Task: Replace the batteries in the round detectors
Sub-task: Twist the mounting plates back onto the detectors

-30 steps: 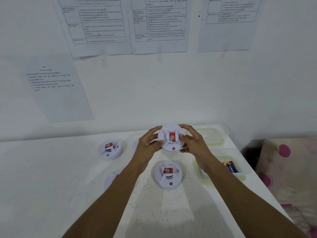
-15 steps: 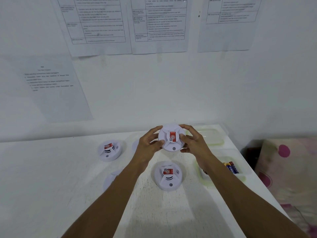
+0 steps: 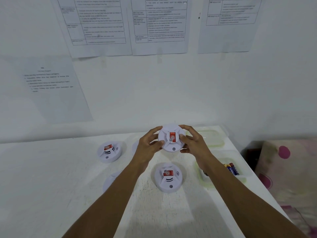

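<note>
Between left hand and right hand, red-labelled detector

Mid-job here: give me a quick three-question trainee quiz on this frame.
1. True or false: the left hand and right hand both grip the raised detector.
2. The batteries lie: A) in the clear tray; B) on the raised detector; C) in the left hand.
3. Fill in: the raised detector's sticker is ___.
Key: 1 true; 2 A; 3 red.
</note>
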`<state>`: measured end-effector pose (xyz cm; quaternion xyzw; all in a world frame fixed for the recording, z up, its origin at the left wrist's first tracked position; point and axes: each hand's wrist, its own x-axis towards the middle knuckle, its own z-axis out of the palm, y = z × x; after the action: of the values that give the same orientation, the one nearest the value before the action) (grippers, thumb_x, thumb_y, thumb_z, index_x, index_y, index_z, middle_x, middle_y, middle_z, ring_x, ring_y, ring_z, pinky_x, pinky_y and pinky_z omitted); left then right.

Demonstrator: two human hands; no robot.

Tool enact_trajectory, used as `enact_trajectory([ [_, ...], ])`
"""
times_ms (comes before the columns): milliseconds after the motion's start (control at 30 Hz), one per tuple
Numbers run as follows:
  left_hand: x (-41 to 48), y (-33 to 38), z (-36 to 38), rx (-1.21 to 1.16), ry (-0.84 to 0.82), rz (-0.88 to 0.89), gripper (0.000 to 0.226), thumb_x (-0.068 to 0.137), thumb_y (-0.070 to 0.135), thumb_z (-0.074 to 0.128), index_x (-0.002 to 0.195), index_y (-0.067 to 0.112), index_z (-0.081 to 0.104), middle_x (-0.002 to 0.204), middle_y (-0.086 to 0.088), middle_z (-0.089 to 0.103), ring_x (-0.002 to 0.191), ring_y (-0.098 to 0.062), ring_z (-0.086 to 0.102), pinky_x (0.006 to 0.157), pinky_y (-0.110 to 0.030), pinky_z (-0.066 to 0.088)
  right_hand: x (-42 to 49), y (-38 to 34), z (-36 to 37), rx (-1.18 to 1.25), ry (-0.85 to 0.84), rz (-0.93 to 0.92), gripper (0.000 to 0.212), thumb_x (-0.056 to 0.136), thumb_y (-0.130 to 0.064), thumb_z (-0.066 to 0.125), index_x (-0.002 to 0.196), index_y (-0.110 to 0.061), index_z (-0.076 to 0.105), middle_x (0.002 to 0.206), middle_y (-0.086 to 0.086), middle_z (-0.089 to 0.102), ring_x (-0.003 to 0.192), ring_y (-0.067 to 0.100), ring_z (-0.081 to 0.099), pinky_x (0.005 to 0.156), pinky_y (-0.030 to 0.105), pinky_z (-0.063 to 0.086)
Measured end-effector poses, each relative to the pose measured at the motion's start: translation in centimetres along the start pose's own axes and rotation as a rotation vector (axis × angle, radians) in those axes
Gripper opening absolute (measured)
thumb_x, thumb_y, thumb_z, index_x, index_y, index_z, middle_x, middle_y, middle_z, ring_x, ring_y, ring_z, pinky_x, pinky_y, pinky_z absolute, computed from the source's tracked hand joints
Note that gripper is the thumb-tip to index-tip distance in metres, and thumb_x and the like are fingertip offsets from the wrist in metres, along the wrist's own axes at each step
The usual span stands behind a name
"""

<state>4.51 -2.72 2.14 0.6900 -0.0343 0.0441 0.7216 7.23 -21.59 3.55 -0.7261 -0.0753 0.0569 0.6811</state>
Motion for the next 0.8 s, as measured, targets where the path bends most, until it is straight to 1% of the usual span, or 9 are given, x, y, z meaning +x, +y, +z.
enact_trajectory([
  [100, 0.2, -0.1, -0.1, -0.009, -0.002, -0.002, 0.045, 0.091, 0.003, 0.064, 0.130, 0.026, 0.058, 0.118, -0.003, 0.071, 0.109, -0.026, 0.067, 0.093, -0.041, 0.056, 0.2, 0.1, -0.1, -0.005, 0.003, 0.007, 0.024, 0.098, -0.024, 0.056, 0.119, -0.036, 0.059, 0.100, 0.003, 0.075, 0.093, 0.024, 0.071, 0.080, 0.039, 0.058],
  [233, 0.6, -0.3, 0.2, 0.021, -0.003, 0.003, 0.045, 0.092, 0.003, 0.063, 0.130, 0.026, 0.057, 0.122, 0.000, 0.068, 0.109, -0.022, 0.066, 0.093, -0.036, 0.056, 0.7, -0.1, -0.4, -0.031, -0.018, 0.025, 0.030, 0.097, -0.017, 0.057, 0.122, -0.034, 0.060, 0.102, 0.006, 0.073, 0.092, 0.023, 0.071, 0.072, 0.032, 0.060],
  [333, 1.3, -1.0, 0.2, 0.132, 0.004, 0.007, 0.044, 0.093, 0.008, 0.063, 0.132, 0.026, 0.056, 0.132, 0.005, 0.059, 0.108, -0.018, 0.066, 0.091, -0.031, 0.056, 1.6, 0.1, -1.4, -0.149, -0.121, 0.040, 0.051, 0.087, -0.003, 0.061, 0.130, -0.030, 0.057, 0.121, 0.001, 0.064, 0.098, 0.021, 0.069, 0.079, 0.035, 0.060],
  [433, 2.1, -1.7, -0.2, 0.239, -0.070, -0.014, 0.052, 0.089, 0.014, 0.069, 0.137, 0.024, 0.052, 0.138, 0.005, 0.046, 0.114, -0.017, 0.062, 0.092, -0.035, 0.056, 2.3, 0.6, -2.4, -0.401, -0.227, 0.012, 0.079, 0.076, 0.002, 0.072, 0.144, -0.023, 0.043, 0.137, -0.005, 0.046, 0.102, 0.019, 0.065, 0.081, 0.033, 0.058],
  [500, 2.4, -2.0, -0.2, 0.401, -0.160, 0.012, 0.069, 0.083, 0.012, 0.077, 0.143, 0.019, 0.045, 0.139, 0.004, 0.040, 0.118, -0.017, 0.059, 0.089, -0.025, 0.055, 2.8, 1.0, -2.6, -0.633, -0.230, -0.064, 0.085, 0.073, -0.002, 0.079, 0.146, -0.016, 0.037, 0.136, 0.000, 0.043, 0.103, 0.018, 0.060, 0.079, 0.023, 0.053],
  [533, 2.7, -2.2, -0.1, 0.511, -0.187, 0.032, 0.078, 0.080, 0.013, 0.080, 0.147, 0.016, 0.040, 0.141, 0.002, 0.037, 0.119, -0.018, 0.057, 0.090, -0.021, 0.052, 3.1, 1.4, -2.7, -0.723, -0.223, -0.104, 0.087, 0.070, -0.006, 0.083, 0.145, -0.014, 0.039, 0.133, 0.003, 0.046, 0.104, 0.018, 0.058, 0.081, 0.023, 0.051],
  [633, 3.2, -2.7, 0.1, 0.833, -0.190, 0.107, 0.093, 0.077, 0.022, 0.083, 0.152, 0.010, 0.028, 0.143, -0.006, 0.037, 0.125, -0.020, 0.049, 0.096, -0.016, 0.040, 4.0, 2.4, -2.8, -0.893, -0.242, -0.139, 0.091, 0.061, -0.022, 0.090, 0.140, -0.014, 0.045, 0.127, 0.004, 0.055, 0.105, 0.021, 0.058, 0.092, 0.037, 0.051],
  [700, 3.5, -2.7, 0.2, 0.962, -0.212, 0.112, 0.095, 0.079, 0.029, 0.080, 0.153, 0.010, 0.024, 0.145, -0.009, 0.041, 0.132, -0.021, 0.043, 0.099, -0.018, 0.032, 4.6, 3.0, -3.0, -0.993, -0.263, -0.132, 0.083, 0.059, -0.030, 0.090, 0.132, -0.016, 0.052, 0.120, 0.002, 0.061, 0.102, 0.022, 0.060, 0.090, 0.041, 0.051],
  [800, 4.0, -2.9, 0.7, 1.151, -0.289, 0.078, 0.098, 0.082, 0.038, 0.075, 0.155, 0.009, 0.017, 0.150, -0.010, 0.043, 0.137, -0.025, 0.037, 0.110, -0.032, 0.029, 5.2, 3.2, -2.8, -1.133, -0.315, -0.101, 0.069, 0.059, -0.033, 0.088, 0.118, -0.016, 0.056, 0.110, 0.002, 0.065, 0.097, 0.022, 0.061, 0.084, 0.041, 0.053],
])
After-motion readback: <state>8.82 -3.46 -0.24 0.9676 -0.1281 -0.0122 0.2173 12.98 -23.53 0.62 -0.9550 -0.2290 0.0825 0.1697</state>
